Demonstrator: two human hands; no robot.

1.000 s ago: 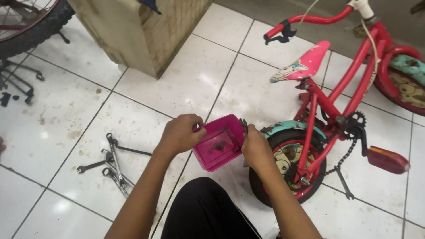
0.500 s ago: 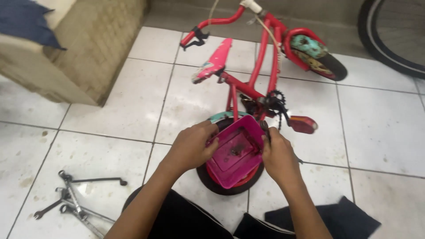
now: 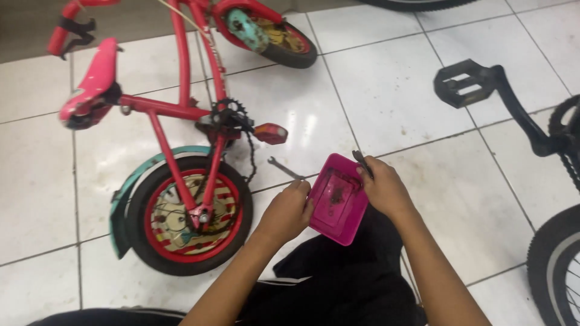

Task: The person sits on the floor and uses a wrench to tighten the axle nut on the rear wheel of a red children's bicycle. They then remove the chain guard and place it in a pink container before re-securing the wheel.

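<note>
Magenta plastic tray [image 3: 336,199] is held level over the lap, approx. above the floor tile joint, so the small parts inside stay put. L hand [image 3: 287,212] is closed on its near-left edge; R hand [image 3: 383,190] is closed on the far-right edge w/ a thin dark tool [image 3: 362,162] pinched. A wrench [image 3: 283,168] lies beside the red kids' bike [image 3: 181,139].

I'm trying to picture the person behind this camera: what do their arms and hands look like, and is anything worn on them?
Both forearms are bare up to the bottom edge of the picture, with no sleeve in view. The left hand and the right hand wear no gloves. No ring, watch or bracelet shows on the wrists or fingers. Below the arms lies dark clothing with a thin white stripe.
</note>
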